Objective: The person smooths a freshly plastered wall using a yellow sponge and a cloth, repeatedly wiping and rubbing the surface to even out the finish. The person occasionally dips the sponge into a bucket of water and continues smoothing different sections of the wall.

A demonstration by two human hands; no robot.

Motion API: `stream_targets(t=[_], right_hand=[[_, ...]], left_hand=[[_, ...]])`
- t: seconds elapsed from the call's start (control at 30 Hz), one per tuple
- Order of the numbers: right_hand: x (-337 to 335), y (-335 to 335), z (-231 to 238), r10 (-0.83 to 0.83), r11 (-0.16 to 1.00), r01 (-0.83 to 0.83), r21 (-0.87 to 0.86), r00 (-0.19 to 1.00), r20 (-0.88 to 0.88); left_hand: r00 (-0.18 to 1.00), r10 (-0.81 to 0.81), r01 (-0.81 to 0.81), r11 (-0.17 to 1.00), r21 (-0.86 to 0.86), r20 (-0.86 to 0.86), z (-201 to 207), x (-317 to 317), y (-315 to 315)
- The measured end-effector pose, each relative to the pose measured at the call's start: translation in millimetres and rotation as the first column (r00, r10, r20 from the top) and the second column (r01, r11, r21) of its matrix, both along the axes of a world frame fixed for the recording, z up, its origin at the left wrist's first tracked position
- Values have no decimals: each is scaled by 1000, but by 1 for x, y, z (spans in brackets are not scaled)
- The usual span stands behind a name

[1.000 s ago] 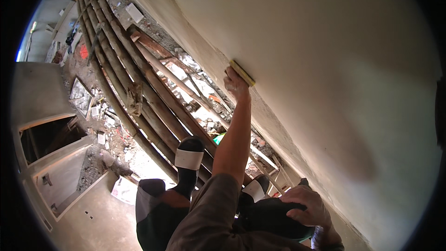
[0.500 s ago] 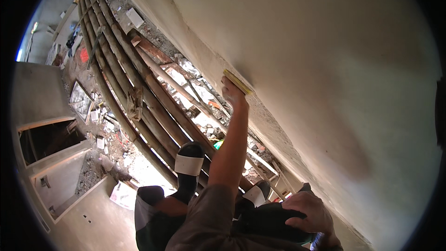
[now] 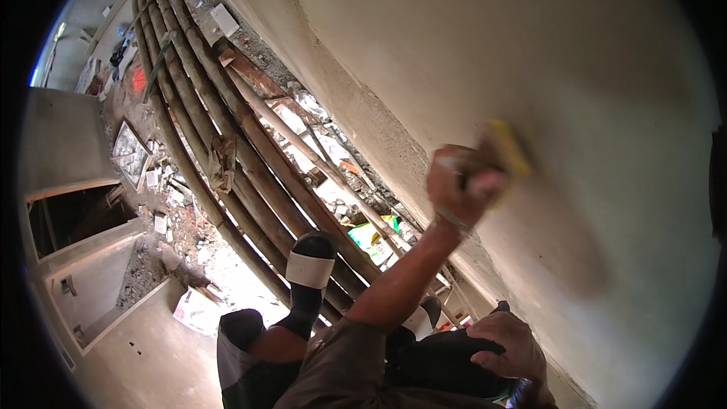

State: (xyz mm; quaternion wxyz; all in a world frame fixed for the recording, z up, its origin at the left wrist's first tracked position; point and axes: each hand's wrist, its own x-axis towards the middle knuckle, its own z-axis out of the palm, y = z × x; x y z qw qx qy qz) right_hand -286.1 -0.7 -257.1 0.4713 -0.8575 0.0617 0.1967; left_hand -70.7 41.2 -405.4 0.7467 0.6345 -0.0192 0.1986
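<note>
My left hand (image 3: 458, 185) is closed around a plastering float (image 3: 509, 149) with a yellow working face, blurred by motion. The float is against or very near the plastered wall (image 3: 606, 68), beside a darker patch. My left arm stretches up and to the right from a grey-brown sleeve (image 3: 341, 367). Lower right, my right hand (image 3: 507, 344) rests over my dark-clad knee (image 3: 439, 367), thumb apart and nothing visible in it. How its far fingers lie is partly hidden.
I am perched above several long bamboo poles (image 3: 235, 132), my dark boot (image 3: 310, 257) with a white band on them. Rubble (image 3: 182, 204) and scraps lie below. A rough ledge (image 3: 379, 117) runs along the wall's foot. Framed openings (image 3: 79, 216) are at the left.
My left hand has swept the float rightward, from the wall's lower edge onto the smoother plaster. The right hand stays on the knee. A green and yellow bag below shows more.
</note>
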Motion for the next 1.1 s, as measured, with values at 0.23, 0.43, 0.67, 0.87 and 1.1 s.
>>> stream_targets(t=[0.23, 0.43, 0.67, 0.87, 1.1], right_hand=[[-7, 7, 4, 29, 1000, -29, 7, 1000, -3], [-15, 3, 3, -6, 999, 6, -34, 1000, 10], [3, 6, -1, 25, 1000, -25, -9, 999, 43], [-7, 6, 6, 6, 1000, -5, -13, 998, 62], [-23, -1, 6, -26, 999, 28, -28, 997, 74]], left_hand=[[670, -59, -280, 903, -325, -740, -159, 135, 47], [930, 21, -46, 997, -59, -366, -11, 137, 22], [957, -263, 275, 957, -97, 121, 62, -33, 14], [709, -261, -170, 838, -518, -655, -51, -7, 40], [875, 60, -178, 963, -203, -481, -53, 96, 38]])
